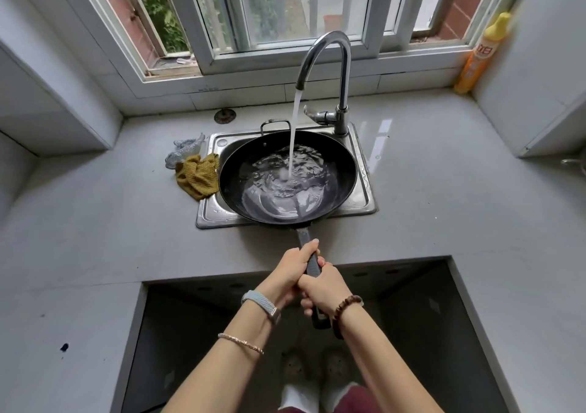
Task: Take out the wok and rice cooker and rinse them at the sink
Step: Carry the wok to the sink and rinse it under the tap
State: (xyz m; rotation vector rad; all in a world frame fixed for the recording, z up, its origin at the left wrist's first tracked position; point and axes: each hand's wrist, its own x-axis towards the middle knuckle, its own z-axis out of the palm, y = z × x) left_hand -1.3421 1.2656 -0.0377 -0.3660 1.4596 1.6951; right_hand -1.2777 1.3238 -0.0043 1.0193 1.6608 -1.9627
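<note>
Wok [336,171] sits across the sink [367,190], tap [323,63] running into it, water pooling in the bowl. Both hands closed round the long handle [312,265]: left hand [291,270] forward, right hand [323,289] behind. Likely heavy and front-loaded with water, stiff metal, wet so slippery; a two-handed hold on the handle suits. Cloth [198,174] and scrubber [184,152] just beside the sink on the table [444,190]; spout overhangs the wok. Rice cooker not in view.
</note>
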